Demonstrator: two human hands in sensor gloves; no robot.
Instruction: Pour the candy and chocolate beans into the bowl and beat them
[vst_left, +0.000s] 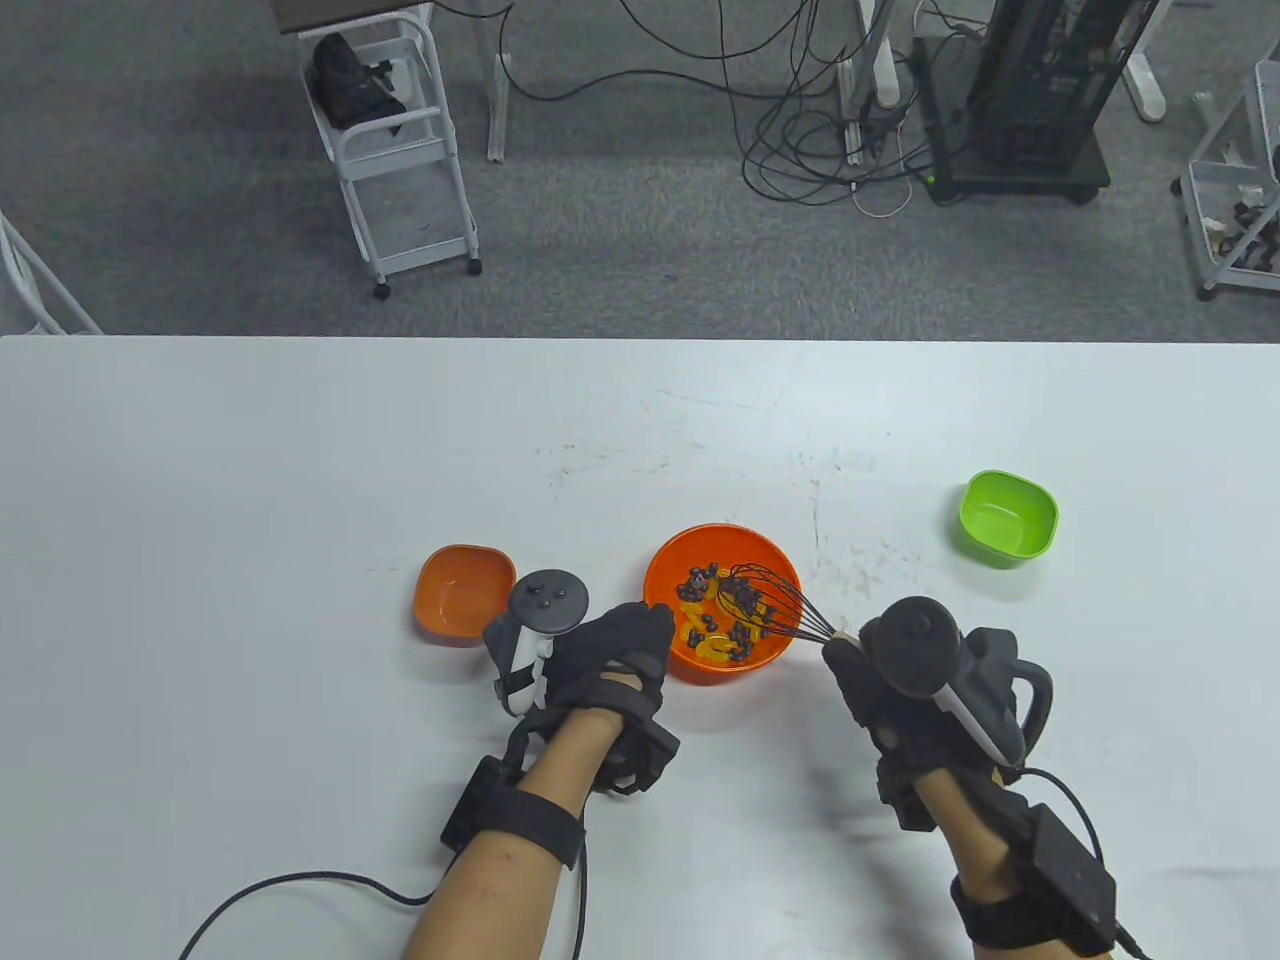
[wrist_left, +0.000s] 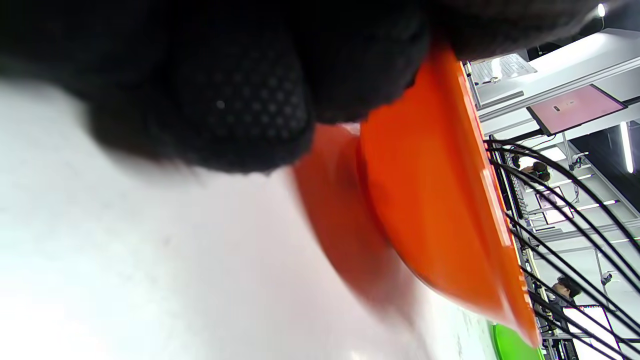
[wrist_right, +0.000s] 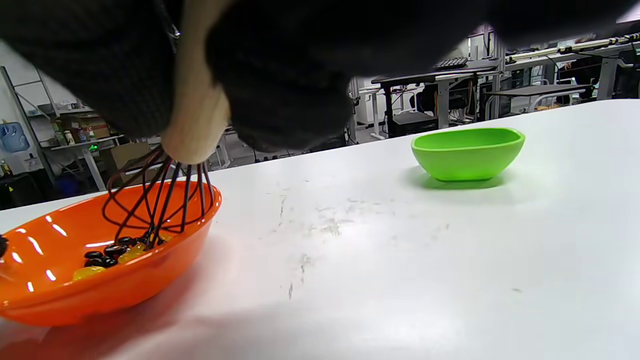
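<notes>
A: Nearest the table cam, two bare forearms w/ black straps came in from the bottom edge. What did the hands do?

B: Right hand had its fingers curled round the wooden handle of a black wire whisk, wires down among the contents. Left hand lay against the near-left rim of the round orange bowl; whether those fingers gripped or only pressed, couldn't tell.

A: And the pouring?

B: Looked done. Dark chocolate beans and yellow candy sat mixed in that bowl, mid-bench. Small orange dish just left of it and green dish well apart to the right both looked empty.

A: So what was left?

B: Prob. only the beating, which seemed under way; how long it should run, can't say.
</notes>
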